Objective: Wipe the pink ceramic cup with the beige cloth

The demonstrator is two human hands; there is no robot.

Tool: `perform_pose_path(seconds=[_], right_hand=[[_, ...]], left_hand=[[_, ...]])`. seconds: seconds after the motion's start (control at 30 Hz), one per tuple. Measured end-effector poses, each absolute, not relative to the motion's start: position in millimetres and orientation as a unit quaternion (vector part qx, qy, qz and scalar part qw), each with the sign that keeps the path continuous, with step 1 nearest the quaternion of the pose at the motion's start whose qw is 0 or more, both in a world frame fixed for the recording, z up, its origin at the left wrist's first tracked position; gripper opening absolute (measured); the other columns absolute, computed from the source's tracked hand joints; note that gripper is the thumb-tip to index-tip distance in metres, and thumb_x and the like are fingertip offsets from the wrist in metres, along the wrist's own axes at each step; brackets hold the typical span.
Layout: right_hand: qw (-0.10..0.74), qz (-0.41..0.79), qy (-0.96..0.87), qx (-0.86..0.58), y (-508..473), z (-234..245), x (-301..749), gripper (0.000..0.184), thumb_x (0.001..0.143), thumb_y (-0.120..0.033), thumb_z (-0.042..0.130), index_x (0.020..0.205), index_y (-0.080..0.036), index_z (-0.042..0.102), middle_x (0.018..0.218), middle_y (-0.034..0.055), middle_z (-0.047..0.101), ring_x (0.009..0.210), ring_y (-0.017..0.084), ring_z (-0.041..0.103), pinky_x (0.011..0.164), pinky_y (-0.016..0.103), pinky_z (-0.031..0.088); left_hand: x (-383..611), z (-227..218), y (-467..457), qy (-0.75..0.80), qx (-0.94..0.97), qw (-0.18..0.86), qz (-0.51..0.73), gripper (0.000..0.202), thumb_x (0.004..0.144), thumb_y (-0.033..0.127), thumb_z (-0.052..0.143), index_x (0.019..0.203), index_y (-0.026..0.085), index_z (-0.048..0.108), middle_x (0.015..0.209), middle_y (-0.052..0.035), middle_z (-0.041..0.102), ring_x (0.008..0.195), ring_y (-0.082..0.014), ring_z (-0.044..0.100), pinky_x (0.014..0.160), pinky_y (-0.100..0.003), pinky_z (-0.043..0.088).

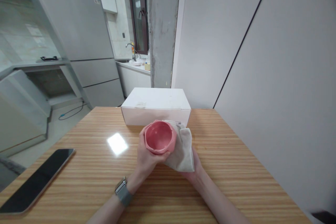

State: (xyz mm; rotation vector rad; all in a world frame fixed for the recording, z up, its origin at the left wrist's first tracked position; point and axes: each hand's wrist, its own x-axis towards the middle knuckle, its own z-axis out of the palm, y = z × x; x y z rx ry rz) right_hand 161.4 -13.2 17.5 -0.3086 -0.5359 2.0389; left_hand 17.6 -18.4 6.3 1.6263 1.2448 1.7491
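A pink bowl [160,137] with a faceted rim is held tilted above the table, its hollow facing me. My left hand [147,154] is closed around the bowl's left and lower side, with the thumb along the near rim. Against the bowl's right side lies a folded whitish cloth [182,152]. My right hand [193,168] is behind and under this cloth, pressing it to the bowl; most of its fingers are hidden by the cloth.
A white box [157,99] stands at the table's far edge, just behind the bowl. To the left, a dark smartphone [36,182] lies on the striped wooden table [231,168]. A white wall [283,77] rises along the right, and a refrigerator [78,24] stands beyond the table.
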Motion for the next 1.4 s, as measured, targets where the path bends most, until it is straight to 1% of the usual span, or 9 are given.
perform_pose_path(seconds=[0.23,0.37,0.57,0.63,0.73,0.83,1.0,1.23,1.4], right_hand=[[0.489,0.817,-0.253,-0.171,-9.3,7.6,174.1,0.031,0.080,-0.044,0.055,0.099,-0.023,0.068,0.097,0.0050,0.072,0.106,0.024,0.061,0.090,0.038,0.048],[0.481,0.825,-0.237,-0.179,-8.6,12.8,176.8,0.043,0.083,-0.049,0.048,0.110,-0.019,0.064,0.108,0.0064,0.070,0.109,0.024,0.060,0.093,0.037,0.046],[0.482,0.818,-0.237,-0.205,-10.0,25.0,188.0,0.069,0.077,-0.074,0.041,0.117,-0.020,0.059,0.109,0.0081,0.069,0.109,0.027,0.061,0.096,0.044,0.044],[0.474,0.815,-0.234,-0.237,-11.9,23.8,192.2,0.060,0.079,-0.065,0.051,0.115,-0.018,0.060,0.105,0.0087,0.071,0.105,0.027,0.063,0.096,0.044,0.044],[0.462,0.794,-0.256,-0.300,-17.5,15.2,197.0,0.041,0.077,-0.034,0.067,0.113,-0.014,0.060,0.100,0.0085,0.072,0.097,0.025,0.067,0.096,0.041,0.045],[0.494,0.743,-0.265,-0.365,-26.5,2.6,202.9,0.037,0.072,-0.018,0.071,0.108,-0.014,0.062,0.094,0.0068,0.074,0.088,0.023,0.069,0.093,0.038,0.048],[0.484,0.745,-0.223,-0.401,-48.8,-5.7,235.7,0.033,0.073,-0.021,0.068,0.105,-0.013,0.062,0.091,0.0081,0.074,0.088,0.023,0.069,0.092,0.038,0.048],[0.370,0.785,-0.223,-0.445,-75.2,11.9,315.3,0.032,0.072,-0.033,0.051,0.091,-0.012,0.067,0.094,0.0138,0.073,0.100,0.029,0.065,0.092,0.041,0.047],[0.323,0.761,-0.279,-0.489,-80.4,24.5,348.2,0.027,0.071,-0.032,0.054,0.085,-0.014,0.067,0.088,0.0117,0.073,0.090,0.027,0.067,0.089,0.039,0.047]], left_hand=[[17.9,4.1,-11.6,0.431,0.545,0.301,0.654,0.087,0.048,0.023,0.082,0.123,0.019,0.040,0.124,-0.0096,0.052,0.117,-0.0274,0.051,0.100,-0.041,0.043],[18.5,3.7,-11.8,0.440,0.536,0.314,0.648,0.086,0.049,0.024,0.083,0.123,0.020,0.040,0.124,-0.0096,0.053,0.116,-0.0271,0.053,0.099,-0.041,0.043],[14.8,6.4,-12.4,0.461,0.569,0.255,0.631,0.089,0.046,0.025,0.084,0.124,0.020,0.040,0.123,-0.0091,0.053,0.114,-0.0276,0.054,0.099,-0.045,0.043],[13.7,6.0,-12.6,0.457,0.587,0.234,0.626,0.092,0.046,0.025,0.084,0.126,0.020,0.039,0.124,-0.0091,0.052,0.114,-0.0277,0.053,0.100,-0.045,0.042],[14.4,4.4,-14.1,0.447,0.612,0.226,0.612,0.094,0.048,0.027,0.084,0.129,0.020,0.037,0.127,-0.0104,0.051,0.116,-0.0280,0.053,0.099,-0.045,0.043],[18.0,3.2,-17.1,0.436,0.626,0.232,0.603,0.095,0.048,0.028,0.084,0.129,0.020,0.036,0.127,-0.0105,0.051,0.117,-0.0281,0.052,0.098,-0.044,0.044],[22.0,2.5,-21.2,0.429,0.633,0.264,0.588,0.095,0.048,0.027,0.084,0.129,0.020,0.035,0.126,-0.0112,0.052,0.114,-0.0278,0.055,0.098,-0.044,0.044],[19.6,1.3,-17.7,0.448,0.615,0.274,0.588,0.088,0.050,0.028,0.083,0.125,0.020,0.038,0.124,-0.0106,0.053,0.112,-0.0272,0.055,0.096,-0.045,0.044],[26.5,-3.8,-16.2,0.444,0.623,0.290,0.575,0.088,0.049,0.030,0.084,0.125,0.019,0.039,0.120,-0.0107,0.056,0.110,-0.0267,0.057,0.093,-0.043,0.045]])
